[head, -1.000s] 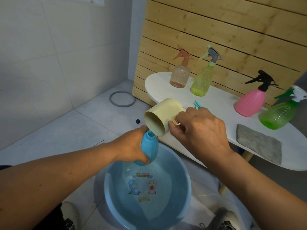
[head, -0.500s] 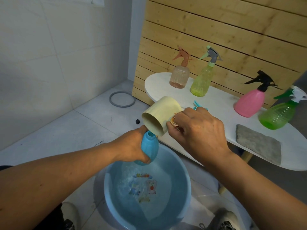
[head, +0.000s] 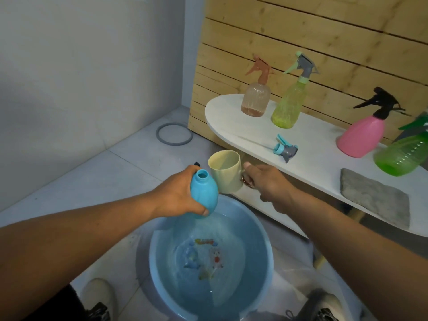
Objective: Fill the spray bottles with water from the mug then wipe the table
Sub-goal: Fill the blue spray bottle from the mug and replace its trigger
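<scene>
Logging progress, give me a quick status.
Left hand grips uncapped blue bottle over basin. Right hand holds mug upright. Nothing blocking.

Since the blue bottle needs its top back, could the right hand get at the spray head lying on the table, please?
Probably not yet: the right hand holds the mug, though the spray head lies unobstructed.

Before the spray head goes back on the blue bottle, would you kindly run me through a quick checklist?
1. Blue bottle gripped by left hand: ok.
2. Bottle neck uncapped, facing up: ok.
3. Mug upright, no longer pouring: ok.
4. Right hand free for the spray head: not ok, it holds the mug's handle.
5. Bottle full: cannot tell, opaque.
6. Basin under the bottle for drips: ok.
</scene>
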